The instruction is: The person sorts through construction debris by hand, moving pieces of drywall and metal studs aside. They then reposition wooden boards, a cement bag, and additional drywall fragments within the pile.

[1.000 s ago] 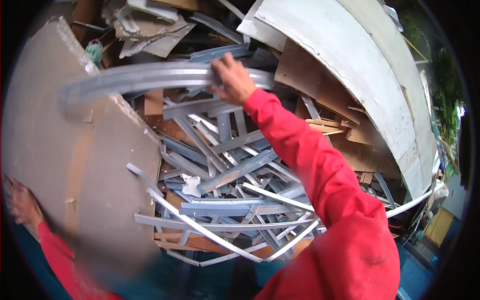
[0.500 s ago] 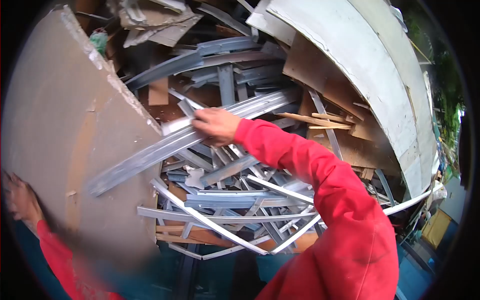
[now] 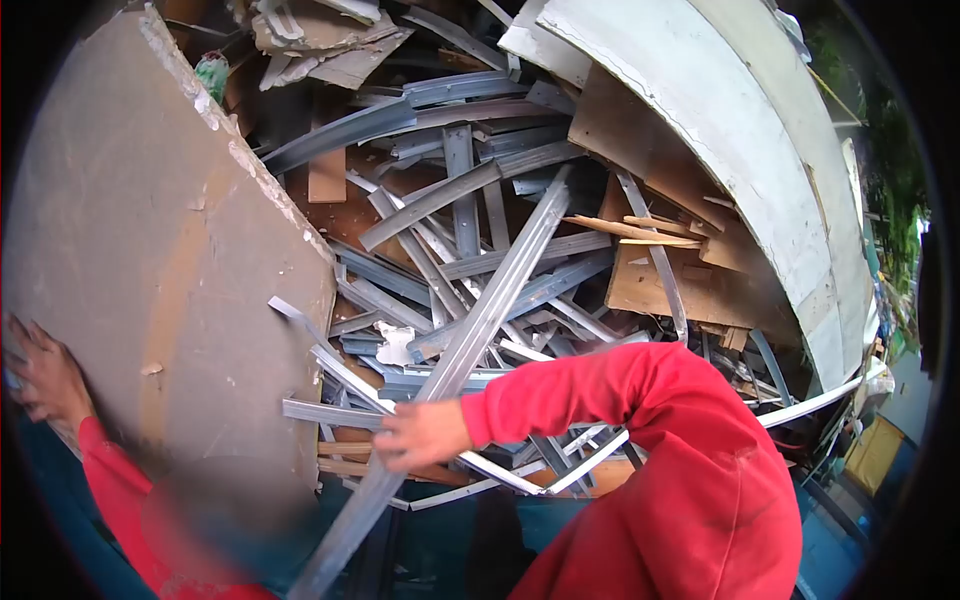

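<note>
A long grey metal channel (image 3: 502, 275) slants from the middle of the pile down toward the lower left. My right hand (image 3: 425, 436) grips it near its lower part, fingers wrapped over it. Beneath it lie several loose metal strips, among them a white strip (image 3: 345, 375) close to that hand. At the far left, my left hand (image 3: 50, 378) rests against the edge of a big drywall sheet (image 3: 110, 230), fingers apart. The sheet leans beside the pile, its broken edge toward the metal.
Large white panels (image 3: 730, 150) curve along the right. Splintered wood (image 3: 640, 232) and a brown board (image 3: 690, 285) sit under them. Broken drywall pieces (image 3: 335, 45) and a green bottle-like item (image 3: 212, 74) are at the top left. A torn white scrap (image 3: 395, 342) lies among the strips.
My right hand has moved down toward me with the metal channel, which has swung from a shallow slant to a steeper one. My left hand stays by the drywall edge.
</note>
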`<state>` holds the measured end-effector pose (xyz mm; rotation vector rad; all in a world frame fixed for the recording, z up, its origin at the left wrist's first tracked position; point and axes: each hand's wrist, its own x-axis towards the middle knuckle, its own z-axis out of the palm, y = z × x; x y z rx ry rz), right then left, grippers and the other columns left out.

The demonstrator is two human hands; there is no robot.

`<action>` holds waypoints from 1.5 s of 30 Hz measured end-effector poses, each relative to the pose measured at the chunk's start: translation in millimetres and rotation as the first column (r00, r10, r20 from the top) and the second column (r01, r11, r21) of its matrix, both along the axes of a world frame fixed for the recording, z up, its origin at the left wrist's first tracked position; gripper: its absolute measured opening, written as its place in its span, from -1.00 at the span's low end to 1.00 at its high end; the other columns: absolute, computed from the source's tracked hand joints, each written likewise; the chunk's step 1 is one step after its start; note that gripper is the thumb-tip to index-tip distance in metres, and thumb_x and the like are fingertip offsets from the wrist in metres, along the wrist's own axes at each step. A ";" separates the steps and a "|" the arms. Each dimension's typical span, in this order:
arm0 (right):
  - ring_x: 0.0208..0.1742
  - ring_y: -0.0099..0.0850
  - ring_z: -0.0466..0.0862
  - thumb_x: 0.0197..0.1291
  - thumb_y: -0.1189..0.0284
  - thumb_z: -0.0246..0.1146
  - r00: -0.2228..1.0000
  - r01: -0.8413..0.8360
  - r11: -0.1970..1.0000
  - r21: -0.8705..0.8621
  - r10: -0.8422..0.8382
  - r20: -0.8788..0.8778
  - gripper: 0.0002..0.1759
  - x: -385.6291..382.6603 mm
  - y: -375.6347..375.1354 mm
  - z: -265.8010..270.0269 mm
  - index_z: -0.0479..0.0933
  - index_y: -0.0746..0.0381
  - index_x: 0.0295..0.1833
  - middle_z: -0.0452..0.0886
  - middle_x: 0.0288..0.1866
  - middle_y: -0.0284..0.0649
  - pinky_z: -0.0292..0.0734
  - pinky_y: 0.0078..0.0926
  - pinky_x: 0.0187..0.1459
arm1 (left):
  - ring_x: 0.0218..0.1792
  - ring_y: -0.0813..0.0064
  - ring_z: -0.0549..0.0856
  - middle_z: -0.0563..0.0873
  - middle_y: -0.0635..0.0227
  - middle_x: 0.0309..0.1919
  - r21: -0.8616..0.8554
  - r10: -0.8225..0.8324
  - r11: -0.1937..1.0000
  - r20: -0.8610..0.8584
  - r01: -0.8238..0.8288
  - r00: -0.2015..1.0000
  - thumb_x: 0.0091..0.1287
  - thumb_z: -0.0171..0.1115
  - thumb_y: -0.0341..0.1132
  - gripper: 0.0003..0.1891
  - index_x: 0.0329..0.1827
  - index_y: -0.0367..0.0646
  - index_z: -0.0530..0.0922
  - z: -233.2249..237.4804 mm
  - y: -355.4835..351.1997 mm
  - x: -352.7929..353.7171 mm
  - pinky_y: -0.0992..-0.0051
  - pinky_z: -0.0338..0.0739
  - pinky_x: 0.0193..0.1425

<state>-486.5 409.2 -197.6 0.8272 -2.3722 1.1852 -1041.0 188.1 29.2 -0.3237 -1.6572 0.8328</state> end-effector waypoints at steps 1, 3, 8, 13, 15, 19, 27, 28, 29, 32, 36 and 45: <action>-0.16 -0.18 0.54 0.03 0.40 0.25 1.000 0.002 0.999 -0.048 -0.002 -0.011 -0.65 3.1 -13.8 10.5 0.45 0.20 -0.03 0.40 -0.07 -0.11 0.57 -0.23 -0.23 | 0.18 -0.13 0.53 0.45 0.54 0.39 -0.003 -0.007 1.000 -0.005 0.007 1.000 0.42 -0.10 0.33 -0.52 0.38 0.66 0.34 0.3 2.4 -0.3 -0.10 0.52 -0.07; -0.16 -0.19 0.55 0.05 0.40 0.25 1.000 -0.020 0.996 -0.083 0.021 0.004 -0.66 7.9 -35.1 31.6 0.46 0.22 -0.02 0.40 -0.06 -0.08 0.56 -0.23 -0.24 | 0.18 -0.13 0.53 0.44 0.55 0.39 -0.005 -0.014 1.000 -0.016 0.014 1.000 0.42 -0.10 0.32 -0.52 0.40 0.68 0.32 1.7 4.4 -1.0 -0.09 0.51 -0.07; -0.18 -0.21 0.58 0.06 0.37 0.23 0.996 -0.004 0.996 -0.087 0.011 0.087 -0.71 8.2 -69.4 80.3 0.49 0.23 -0.08 0.48 -0.04 -0.04 0.53 -0.22 -0.29 | 0.17 -0.13 0.53 0.42 0.58 0.40 -0.012 -0.019 1.000 -0.039 0.019 0.999 0.42 -0.10 0.32 -0.50 0.43 0.74 0.26 -3.0 16.5 0.8 -0.06 0.51 -0.05; -0.30 -0.30 0.57 0.10 0.30 0.19 0.973 0.207 0.969 0.137 -0.218 0.070 -0.72 -6.3 -88.8 109.7 0.50 0.29 -0.17 0.52 -0.35 -0.24 0.51 -0.36 -0.32 | 0.19 -0.08 0.51 0.38 0.65 0.43 0.009 0.067 0.998 -0.010 -0.067 0.998 0.41 -0.05 0.31 -0.46 0.47 0.81 0.18 -6.4 34.7 23.2 0.01 0.54 -0.07; -0.30 -0.31 0.58 0.09 0.30 0.19 0.958 0.245 0.930 0.274 -0.275 0.078 -0.70 -9.9 -91.0 105.7 0.51 0.30 -0.16 0.52 -0.36 -0.23 0.51 -0.35 -0.31 | 0.18 -0.04 0.52 0.38 0.67 0.43 0.021 0.034 0.999 -0.024 -0.033 0.999 0.40 -0.03 0.30 -0.45 0.47 0.81 0.18 -7.2 40.8 32.8 0.06 0.57 -0.15; -0.25 -0.30 0.61 0.10 0.31 0.19 0.888 0.274 0.866 0.419 -0.395 0.234 -0.67 9.8 4.1 120.4 0.50 0.31 -0.09 0.51 -0.33 -0.20 0.51 -0.33 -0.30 | 0.16 0.16 0.54 0.36 0.78 0.44 -0.012 0.124 0.992 -0.017 -0.124 0.992 0.40 -0.03 0.27 -0.43 0.50 0.76 0.19 -20.6 42.7 44.8 0.25 0.59 -0.25; -0.20 -0.20 0.63 0.07 0.44 0.23 0.635 0.629 0.465 0.623 -0.770 -0.067 -0.71 161.0 287.0 219.0 0.52 0.11 -0.03 0.53 -0.18 -0.18 0.59 -0.21 -0.27 | 0.29 0.33 0.46 0.26 0.84 0.52 -0.137 0.393 0.912 0.030 -0.386 0.919 0.41 -0.04 0.25 -0.42 0.52 0.71 0.18 21.8 108.1 132.2 0.37 0.49 -0.06; -0.21 -0.23 0.63 0.12 0.45 0.21 0.515 0.621 0.365 0.693 -0.857 -0.011 -0.76 176.8 313.9 241.8 0.55 0.08 -0.06 0.52 -0.18 -0.21 0.60 -0.24 -0.26 | 0.32 0.36 0.45 0.26 0.82 0.52 -0.100 0.393 0.917 0.074 -0.385 0.917 0.42 -0.04 0.22 -0.43 0.52 0.67 0.20 21.9 109.5 134.0 0.36 0.46 0.04; -0.28 -0.24 0.62 0.16 0.43 0.20 0.480 0.660 0.195 0.726 -0.852 -0.208 -0.81 197.3 354.7 244.6 0.58 0.04 -0.10 0.52 -0.26 -0.23 0.60 -0.26 -0.28 | 0.34 0.38 0.43 0.26 0.80 0.52 -0.062 0.391 0.920 0.117 -0.386 0.913 0.43 -0.05 0.19 -0.44 0.51 0.63 0.22 22.1 110.8 135.9 0.36 0.42 0.13; -0.32 -0.26 0.62 0.19 0.40 0.22 0.313 0.720 -0.124 0.683 -0.820 -0.479 -0.83 246.7 468.7 274.2 0.58 0.00 -0.10 0.50 -0.34 -0.29 0.58 -0.26 -0.34 | 0.44 0.45 0.35 0.28 0.72 0.52 0.122 0.236 0.959 0.153 -0.255 0.960 0.47 -0.05 0.08 -0.48 0.50 0.46 0.30 12.5 110.2 131.2 0.34 0.32 0.41; -0.01 -0.27 0.61 0.30 0.29 0.22 0.061 0.637 -0.447 0.628 -0.782 -0.620 -0.72 321.2 593.4 311.7 0.52 -0.01 0.12 0.57 -0.06 -0.23 0.46 -0.06 0.07 | 0.36 0.39 0.39 0.31 0.72 0.50 -0.047 0.285 0.958 0.081 -0.282 0.955 0.44 -0.03 0.12 -0.47 0.50 0.55 0.30 22.4 111.6 136.8 0.36 0.33 0.40; 0.43 -0.24 0.35 0.21 0.15 0.31 -0.317 0.598 -0.482 0.640 -0.876 -0.364 -0.24 358.1 516.2 118.8 0.24 -0.11 0.51 0.41 0.34 -0.17 0.00 0.32 0.38 | 0.35 0.36 0.40 0.29 0.73 0.52 0.051 0.331 0.942 0.035 -0.332 0.943 0.42 -0.01 0.15 -0.43 0.52 0.56 0.26 4.5 100.9 122.0 0.32 0.31 0.39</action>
